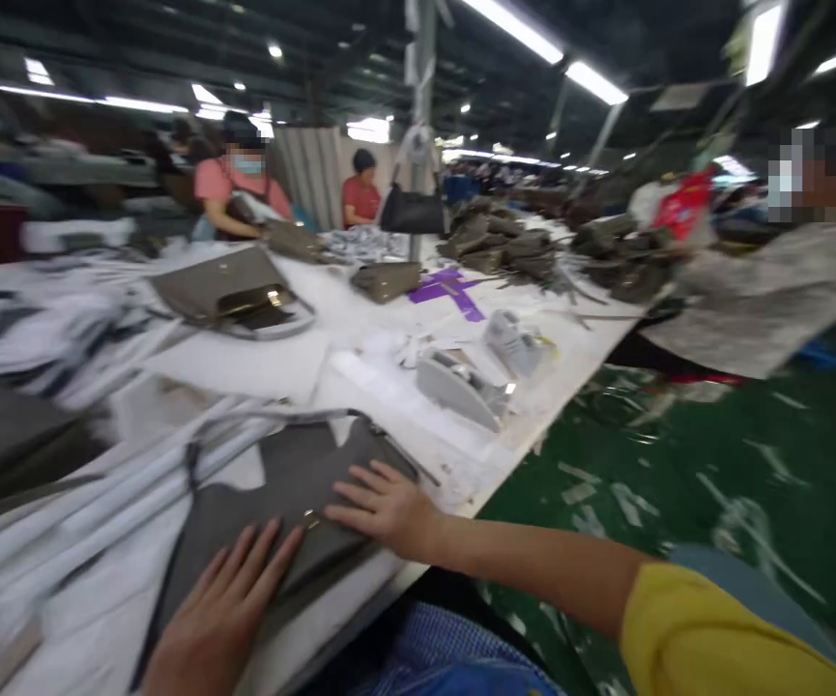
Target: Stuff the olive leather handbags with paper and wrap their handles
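Observation:
A dark grey handbag (279,483) lies flat on the white table in front of me, its strap looped out towards the far side. My left hand (225,604) rests on the near left part of the bag with the fingers stretched out. On the bag's right part lies my right hand (389,507), palm down and fingers spread. Between the two hands shows a small gold-coloured clasp (311,519). Neither hand grips anything. Motion blur softens the bag's edges.
Two grey tape dispensers (457,387) stand beyond the bag, near the table's right edge. Another handbag (233,290) lies farther back, near a purple tape cross (450,290). White strips (84,503) cover the left side. Co-workers (240,184) are across the table and at right; scraps litter the green floor (649,503).

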A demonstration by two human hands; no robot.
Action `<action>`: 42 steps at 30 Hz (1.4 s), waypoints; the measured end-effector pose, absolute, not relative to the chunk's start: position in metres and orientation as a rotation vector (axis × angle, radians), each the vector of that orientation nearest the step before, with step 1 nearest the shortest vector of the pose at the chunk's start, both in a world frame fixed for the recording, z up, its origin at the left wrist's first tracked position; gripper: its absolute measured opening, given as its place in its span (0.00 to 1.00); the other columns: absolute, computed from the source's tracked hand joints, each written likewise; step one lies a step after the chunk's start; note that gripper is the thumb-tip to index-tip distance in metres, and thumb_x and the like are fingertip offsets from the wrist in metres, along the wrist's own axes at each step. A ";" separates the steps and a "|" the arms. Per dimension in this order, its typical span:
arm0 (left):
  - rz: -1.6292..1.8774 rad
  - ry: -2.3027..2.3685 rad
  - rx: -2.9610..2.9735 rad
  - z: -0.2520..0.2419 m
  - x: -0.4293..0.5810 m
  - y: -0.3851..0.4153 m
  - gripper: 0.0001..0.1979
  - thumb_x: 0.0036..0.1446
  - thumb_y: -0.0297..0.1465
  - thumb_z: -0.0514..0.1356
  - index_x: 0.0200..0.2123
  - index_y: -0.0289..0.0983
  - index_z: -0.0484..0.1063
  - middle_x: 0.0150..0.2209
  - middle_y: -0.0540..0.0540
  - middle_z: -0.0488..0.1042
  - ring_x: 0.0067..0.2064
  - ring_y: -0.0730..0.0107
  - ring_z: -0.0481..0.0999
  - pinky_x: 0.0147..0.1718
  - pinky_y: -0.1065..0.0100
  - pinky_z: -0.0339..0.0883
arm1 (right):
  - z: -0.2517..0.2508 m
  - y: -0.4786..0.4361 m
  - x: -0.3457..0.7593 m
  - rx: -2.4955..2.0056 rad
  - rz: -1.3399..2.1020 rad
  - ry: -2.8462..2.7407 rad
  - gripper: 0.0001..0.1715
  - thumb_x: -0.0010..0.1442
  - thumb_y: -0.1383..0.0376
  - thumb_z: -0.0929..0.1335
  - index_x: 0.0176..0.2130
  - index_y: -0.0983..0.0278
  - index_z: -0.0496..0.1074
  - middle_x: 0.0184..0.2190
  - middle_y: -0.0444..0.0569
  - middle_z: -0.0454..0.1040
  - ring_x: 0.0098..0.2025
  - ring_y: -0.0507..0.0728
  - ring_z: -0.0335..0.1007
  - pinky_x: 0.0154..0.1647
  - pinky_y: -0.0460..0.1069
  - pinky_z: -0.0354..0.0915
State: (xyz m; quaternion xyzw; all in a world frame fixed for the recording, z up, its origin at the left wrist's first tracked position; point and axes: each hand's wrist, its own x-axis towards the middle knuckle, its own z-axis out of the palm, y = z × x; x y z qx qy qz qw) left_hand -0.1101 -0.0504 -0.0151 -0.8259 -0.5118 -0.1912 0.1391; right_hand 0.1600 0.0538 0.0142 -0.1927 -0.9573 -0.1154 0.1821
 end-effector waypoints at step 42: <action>-0.507 -1.734 -2.020 -0.025 -0.038 -0.088 0.40 0.59 0.55 0.54 0.69 0.51 0.46 0.69 0.37 0.53 0.68 0.44 0.54 0.59 0.44 0.57 | 0.117 0.278 -0.054 -0.823 0.227 -2.777 0.31 0.74 0.57 0.50 0.62 0.68 0.65 0.61 0.59 0.67 0.63 0.62 0.62 0.64 0.60 0.57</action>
